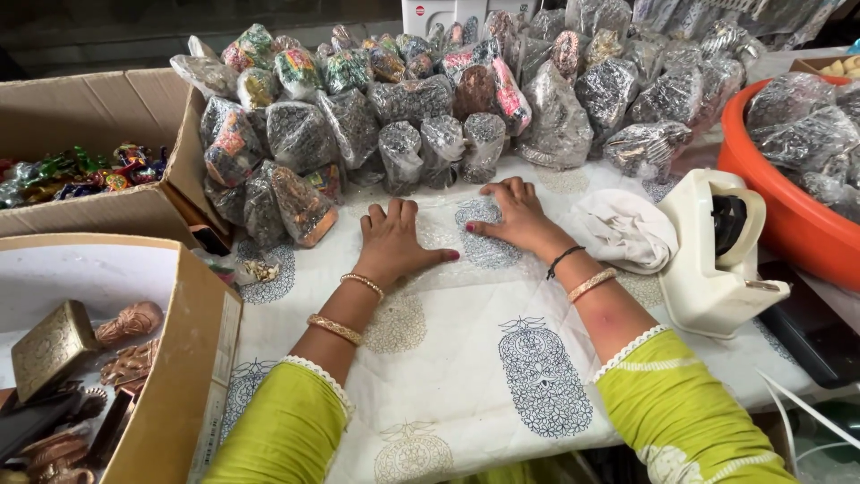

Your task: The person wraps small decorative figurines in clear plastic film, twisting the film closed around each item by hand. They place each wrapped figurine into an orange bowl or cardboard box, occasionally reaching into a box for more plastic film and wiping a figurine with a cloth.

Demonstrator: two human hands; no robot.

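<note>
Both hands pressed flat on a printed white cloth (466,358) covering the table.
Left hand (391,240) and right hand (512,215) side by side, palms down, fingers extended and slightly spread, holding nothing; plastic-wrapped figurines (421,134) heaped just beyond the fingertips; cream tape dispenser (717,260) near the right wrist; cardboard boxes (98,116) to the left.

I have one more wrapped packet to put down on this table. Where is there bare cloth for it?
Bare cloth lies between the forearms, below the left hand and right hand, bordered by the cardboard box and tape dispenser. The back is crowded with the pile of wrapped packets; a crumpled rag fills the right.
</note>
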